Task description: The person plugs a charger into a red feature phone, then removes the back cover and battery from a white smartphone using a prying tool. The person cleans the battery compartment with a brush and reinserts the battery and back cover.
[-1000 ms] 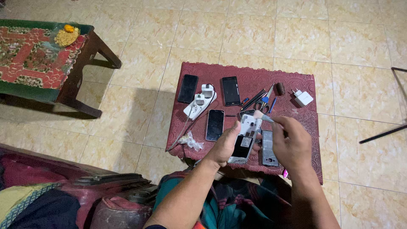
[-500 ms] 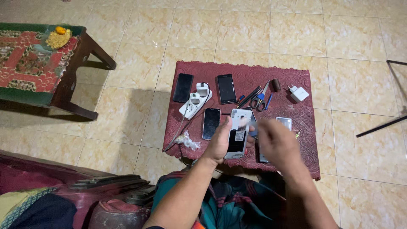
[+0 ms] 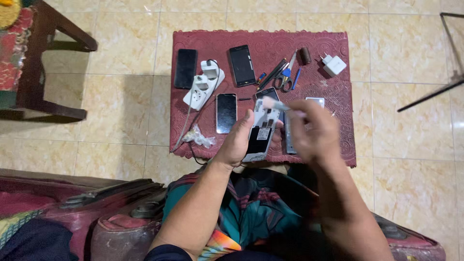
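I'm cradling the opened phone (image 3: 261,131) in my left hand (image 3: 237,142), over the red mat's (image 3: 309,48) near edge, while my right hand (image 3: 311,130) (blurred) is pinching a small brush (image 3: 276,105), sweeping its top end. Next I'm needing light, steady strokes.

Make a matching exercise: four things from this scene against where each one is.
1. opened phone
2. white charger plug
3. scissors
4. white power strip

a. far right corner of the red mat
b. in the left hand
c. between two dark phones at the mat's far side
d. among the tools at the mat's far middle

Pairs: 1-b, 2-a, 3-d, 4-c
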